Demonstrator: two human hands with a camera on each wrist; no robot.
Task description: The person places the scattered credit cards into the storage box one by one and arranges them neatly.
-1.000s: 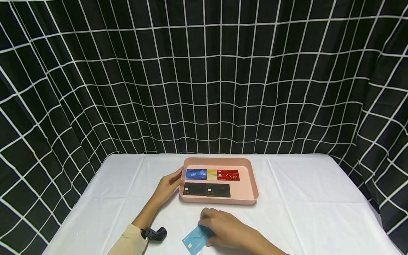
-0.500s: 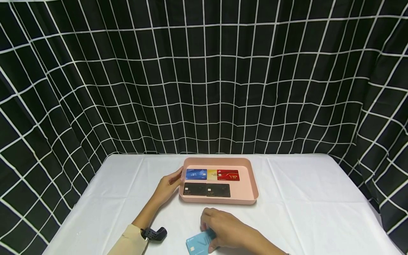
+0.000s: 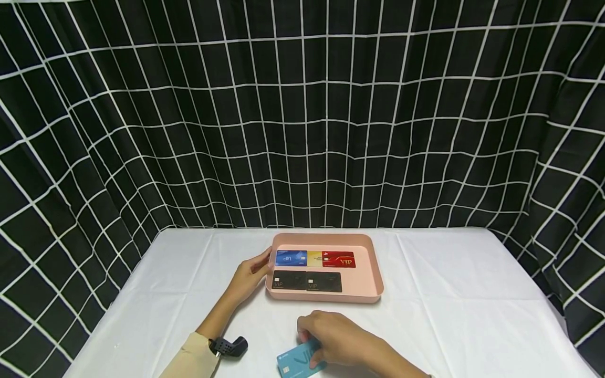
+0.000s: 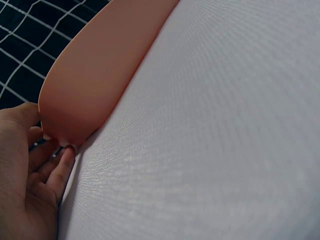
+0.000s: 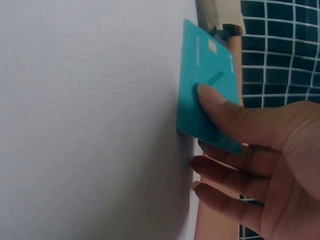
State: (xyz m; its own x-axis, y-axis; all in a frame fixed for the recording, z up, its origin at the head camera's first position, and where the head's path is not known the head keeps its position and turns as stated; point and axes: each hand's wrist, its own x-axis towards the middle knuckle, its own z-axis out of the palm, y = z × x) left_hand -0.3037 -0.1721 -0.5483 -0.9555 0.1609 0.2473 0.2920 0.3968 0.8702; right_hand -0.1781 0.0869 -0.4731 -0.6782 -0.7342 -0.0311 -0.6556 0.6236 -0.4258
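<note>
My right hand point(image 3: 339, 337) pinches a teal bank card point(image 3: 294, 362) low over the white table, in front of the tray. In the right wrist view the thumb lies flat across the face of the card point(image 5: 215, 65), and the card stands tilted near the cloth. My left hand point(image 3: 247, 279) grips the left side of a shallow pink tray point(image 3: 366, 273). Close up in the left wrist view, thumb and fingers are at the end of the tray wall point(image 4: 85, 80). Part of the teal card is hidden behind the right hand's fingers.
Inside the tray, a blue card point(image 3: 290, 258), a yellow card point(image 3: 314, 259) and a red card point(image 3: 338, 260) form the back row. Two black cards point(image 3: 289, 280) lie in front. A black curtain point(image 3: 312, 131) with white grid lines surrounds the table point(image 3: 449, 315).
The teal card has shifted slightly to the right and turned closer to level in my right hand, with the thumb now over its face. The left hand and tray stay put.
</note>
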